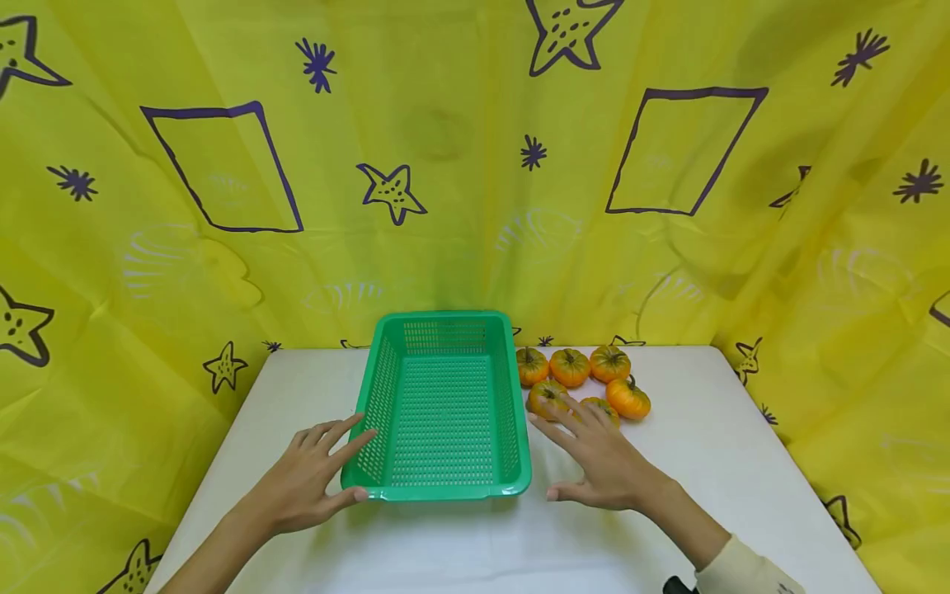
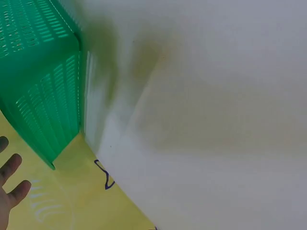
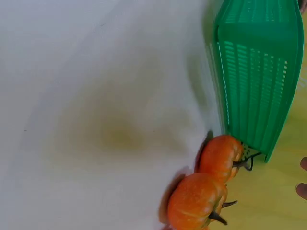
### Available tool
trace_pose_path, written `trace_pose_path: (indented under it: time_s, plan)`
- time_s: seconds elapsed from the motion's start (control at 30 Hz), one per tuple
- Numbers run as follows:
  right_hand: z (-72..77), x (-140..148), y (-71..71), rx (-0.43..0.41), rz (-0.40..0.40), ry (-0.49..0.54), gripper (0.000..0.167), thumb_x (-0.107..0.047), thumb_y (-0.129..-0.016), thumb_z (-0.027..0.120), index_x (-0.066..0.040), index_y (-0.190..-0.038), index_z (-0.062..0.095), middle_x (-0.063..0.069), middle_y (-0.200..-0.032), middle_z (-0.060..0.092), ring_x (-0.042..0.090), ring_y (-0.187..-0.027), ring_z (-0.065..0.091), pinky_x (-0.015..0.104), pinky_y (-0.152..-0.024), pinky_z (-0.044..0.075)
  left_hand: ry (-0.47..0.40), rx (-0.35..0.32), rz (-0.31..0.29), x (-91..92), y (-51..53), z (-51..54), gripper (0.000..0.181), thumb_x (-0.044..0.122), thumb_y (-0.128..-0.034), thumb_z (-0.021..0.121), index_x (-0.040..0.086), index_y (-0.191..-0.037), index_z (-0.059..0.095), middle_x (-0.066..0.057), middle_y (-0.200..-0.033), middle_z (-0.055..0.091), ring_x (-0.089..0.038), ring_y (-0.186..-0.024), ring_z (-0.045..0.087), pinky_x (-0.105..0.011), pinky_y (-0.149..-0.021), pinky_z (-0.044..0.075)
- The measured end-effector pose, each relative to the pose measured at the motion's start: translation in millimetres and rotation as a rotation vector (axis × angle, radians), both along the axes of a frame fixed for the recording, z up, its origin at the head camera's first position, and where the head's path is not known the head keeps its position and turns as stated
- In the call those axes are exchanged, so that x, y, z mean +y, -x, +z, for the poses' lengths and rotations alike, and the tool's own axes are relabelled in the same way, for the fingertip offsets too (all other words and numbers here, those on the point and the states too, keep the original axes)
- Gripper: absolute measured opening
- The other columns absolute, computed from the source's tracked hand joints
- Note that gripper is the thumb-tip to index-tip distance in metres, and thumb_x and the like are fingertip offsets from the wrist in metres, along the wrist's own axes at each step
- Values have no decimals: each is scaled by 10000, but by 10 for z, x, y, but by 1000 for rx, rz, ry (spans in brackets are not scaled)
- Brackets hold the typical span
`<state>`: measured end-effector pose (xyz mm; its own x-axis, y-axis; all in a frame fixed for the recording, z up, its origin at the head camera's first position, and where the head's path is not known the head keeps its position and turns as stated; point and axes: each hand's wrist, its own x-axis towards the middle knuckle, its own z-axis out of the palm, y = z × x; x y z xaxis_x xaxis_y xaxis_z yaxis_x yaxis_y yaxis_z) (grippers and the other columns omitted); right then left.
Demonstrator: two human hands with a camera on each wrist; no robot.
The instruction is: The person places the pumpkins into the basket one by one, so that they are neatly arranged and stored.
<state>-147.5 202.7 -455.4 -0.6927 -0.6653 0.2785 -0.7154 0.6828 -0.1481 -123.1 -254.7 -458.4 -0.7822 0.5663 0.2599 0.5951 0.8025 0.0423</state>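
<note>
A green perforated basket [image 1: 445,421] with nothing inside stands on the white table. My left hand [image 1: 300,478], fingers spread, is at its left front corner; whether it touches the rim I cannot tell. Over the table to the basket's right, my right hand [image 1: 604,462] is spread and holds nothing, its fingertips partly covering the small orange pumpkins [image 1: 549,399]. Several of these sit in two rows beside the basket's right side. The right wrist view shows two pumpkins [image 3: 194,201] near the basket wall [image 3: 254,81]. Left fingers [image 2: 18,193] appear beside the basket [image 2: 48,105] in the left wrist view.
Yellow cloth [image 1: 460,247] with dark star and frame drawings hangs behind and on both sides of the white table [image 1: 712,429]. A small black object [image 1: 677,586] shows at the bottom edge near the right sleeve [image 1: 742,569].
</note>
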Motion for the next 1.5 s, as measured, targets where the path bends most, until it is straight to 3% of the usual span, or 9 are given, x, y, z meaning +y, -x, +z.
trace_pose_path:
  time_s: [0.13, 0.3, 0.57, 0.73, 0.93, 1.23, 1.5]
  plan:
    - [-48, 94, 36, 11, -70, 27, 867, -589, -812, 735, -174, -1520, 454, 122, -1538, 473, 402, -1370, 461, 646, -1087, 346, -13, -2, 23, -31, -9, -37, 721, 645, -896, 606, 211, -1468, 533, -78, -1542, 459, -302, -1205, 564, -528, -920, 478]
    - [-131, 227, 82, 24, -139, 73, 770, -558, -853, 719, -75, -1429, 553, 134, -1435, 574, 382, -1281, 549, 607, -1029, 436, -30, -36, 42, -41, -24, -77, 660, 584, -897, 647, 189, -1422, 582, -66, -1527, 483, -268, -1137, 604, -474, -859, 520]
    - [-222, 385, 155, -47, -317, 138, 692, -502, -851, 753, -100, -1389, 585, 138, -1413, 593, 381, -1261, 566, 614, -965, 483, -97, -151, 65, -38, -48, -93, 623, 507, -922, 660, 173, -1438, 563, -70, -1552, 447, -386, -1213, 611, -569, -910, 518]
    - [-297, 469, 209, -64, -419, 182, 643, -466, -858, 765, -81, -1345, 596, 170, -1361, 614, 393, -1228, 580, 623, -895, 516, -121, -174, 66, -33, -43, -120, 611, 487, -938, 651, 157, -1444, 555, -75, -1565, 425, -360, -1249, 587, -558, -915, 519]
    - [-343, 524, 253, -134, -519, 185, 705, -536, -900, 693, -49, -1391, 560, 208, -1393, 577, 431, -1249, 560, 667, -815, 515, -133, -180, 52, -18, -37, -136, 574, 452, -967, 625, 139, -1443, 553, -75, -1581, 404, -356, -1284, 564, -561, -926, 519]
    - [-407, 546, 324, -228, -555, 149, 774, -566, -908, 663, -28, -1442, 507, 266, -1420, 535, 453, -1117, 624, 670, -758, 507, -142, -204, 45, 14, 4, -166, 561, 440, -990, 595, 139, -1460, 534, -67, -1602, 380, -394, -1286, 558, -594, -946, 507]
    - [-469, 553, 359, -251, -569, 117, 768, -547, -911, 670, 3, -1427, 525, 292, -1398, 545, 512, -1180, 586, 692, -788, 503, -159, -208, 46, 24, 12, -200, 564, 436, -994, 592, 133, -1465, 527, -48, -1610, 368, -419, -1285, 551, -619, -957, 489]
